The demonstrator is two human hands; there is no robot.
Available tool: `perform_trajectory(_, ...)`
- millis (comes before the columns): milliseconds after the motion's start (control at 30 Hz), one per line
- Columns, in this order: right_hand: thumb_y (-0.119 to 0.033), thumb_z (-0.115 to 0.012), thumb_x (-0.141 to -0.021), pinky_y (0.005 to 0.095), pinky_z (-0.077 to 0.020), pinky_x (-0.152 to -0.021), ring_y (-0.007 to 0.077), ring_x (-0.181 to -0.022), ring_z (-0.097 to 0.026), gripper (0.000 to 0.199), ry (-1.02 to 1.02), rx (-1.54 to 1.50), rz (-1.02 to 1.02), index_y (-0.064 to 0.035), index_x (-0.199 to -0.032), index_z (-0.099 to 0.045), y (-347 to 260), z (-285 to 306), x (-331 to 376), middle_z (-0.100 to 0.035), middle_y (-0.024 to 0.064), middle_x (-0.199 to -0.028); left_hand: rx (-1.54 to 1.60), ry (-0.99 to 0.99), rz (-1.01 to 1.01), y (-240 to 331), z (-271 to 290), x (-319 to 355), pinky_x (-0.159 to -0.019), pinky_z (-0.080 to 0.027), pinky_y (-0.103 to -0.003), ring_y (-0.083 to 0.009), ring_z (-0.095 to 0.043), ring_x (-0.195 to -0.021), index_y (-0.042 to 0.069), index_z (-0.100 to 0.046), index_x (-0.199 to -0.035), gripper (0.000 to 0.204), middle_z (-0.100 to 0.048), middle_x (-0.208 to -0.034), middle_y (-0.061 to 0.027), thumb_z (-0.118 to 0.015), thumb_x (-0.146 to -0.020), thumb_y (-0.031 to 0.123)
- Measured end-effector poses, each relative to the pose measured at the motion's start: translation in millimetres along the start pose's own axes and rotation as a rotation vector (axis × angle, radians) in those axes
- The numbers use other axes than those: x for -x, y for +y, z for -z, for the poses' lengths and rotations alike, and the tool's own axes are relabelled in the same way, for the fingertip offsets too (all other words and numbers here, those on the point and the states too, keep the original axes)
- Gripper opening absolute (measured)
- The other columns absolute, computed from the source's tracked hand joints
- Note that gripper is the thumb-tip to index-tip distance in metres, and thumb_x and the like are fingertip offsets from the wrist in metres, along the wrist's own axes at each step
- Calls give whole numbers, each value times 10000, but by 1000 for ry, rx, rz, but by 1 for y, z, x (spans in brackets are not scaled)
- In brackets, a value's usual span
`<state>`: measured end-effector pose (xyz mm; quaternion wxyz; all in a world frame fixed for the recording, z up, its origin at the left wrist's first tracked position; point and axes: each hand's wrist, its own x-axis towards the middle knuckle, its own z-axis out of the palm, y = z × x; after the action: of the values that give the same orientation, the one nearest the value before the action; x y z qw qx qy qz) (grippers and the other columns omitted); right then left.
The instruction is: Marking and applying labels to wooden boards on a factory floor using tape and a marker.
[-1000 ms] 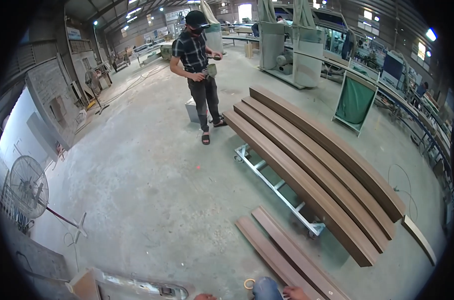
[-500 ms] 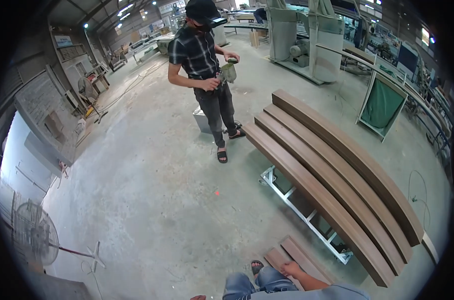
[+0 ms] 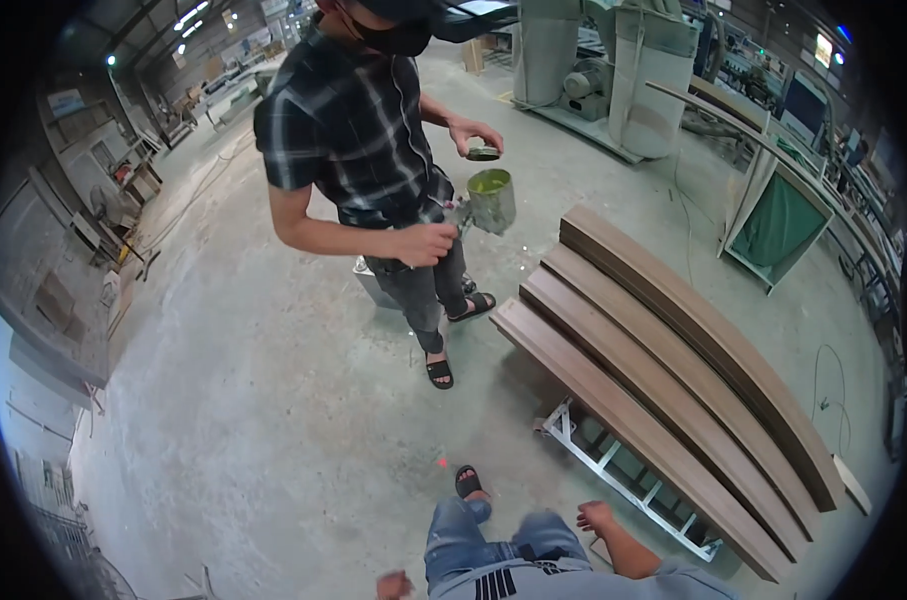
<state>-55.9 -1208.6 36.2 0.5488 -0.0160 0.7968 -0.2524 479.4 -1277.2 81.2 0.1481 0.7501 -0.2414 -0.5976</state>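
My right hand (image 3: pixel 595 516) hangs by my right thigh, its fingers loosely apart with nothing in them. It is nearest to the white metal trolley (image 3: pixel 628 482), which carries several long, curved brown wooden beams (image 3: pixel 663 400). At the lower edge my left hand (image 3: pixel 394 585) shows only in part and is blurred, so its fingers cannot be made out. In front of me stands a co-worker (image 3: pixel 358 140) in a dark plaid shirt. One of their hands grips a spray gun with an uncovered cup (image 3: pixel 492 200) of greenish inside; the other holds a round dark lid (image 3: pixel 483 154) above it.
A grey metal box (image 3: pixel 375 285) stands on the floor behind the co-worker. Large dust-collector machinery (image 3: pixel 588 90) fills the back. A frame with green cloth (image 3: pixel 773 230) stands at the right, and a cable (image 3: pixel 828 405) lies beyond the beams.
I have moved forward, nearer the co-worker and beams. My right hand has come off the brown boards by my foot. The co-worker's lid is now apart from the cup.
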Motion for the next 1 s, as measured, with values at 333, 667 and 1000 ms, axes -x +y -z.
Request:
perform_trajectory(333, -279, -684, -846, 430, -535, -666, 287, -678, -666, 293, 294, 570, 558, 0, -922, -728, -194, -64, -66, -679, 194, -771, -3, 111, -343, 347, -32, -46, -643, -563, -290, -228, -733, -800, -65, -538, -1328, 444, -717, -1017, -165, -586, -997, 227)
perform_trajectory(667, -183, -897, -628, 416, -440, -1058, 325, -1296, -539, 1113, 100, 77, 1272, -27, -1540, -280, -616, -61, 91, -547, 182, -1416, -98, -3, -49, 375, -97, -114, -606, -545, -296, -224, -735, -775, -31, -597, -1283, 406, -726, -1019, -158, -613, -965, 222)
perform_trajectory(1000, -116, -921, -593, 381, -475, -1017, 256, -1173, -624, 922, 52, -40, 1221, -32, -1391, -467, -637, -77, 85, -627, 120, -1277, -169, 23, -93, 433, -48, -156, -553, -554, -289, -226, -731, -738, -22, -579, -1283, 390, -720, -987, -157, -603, -986, 230)
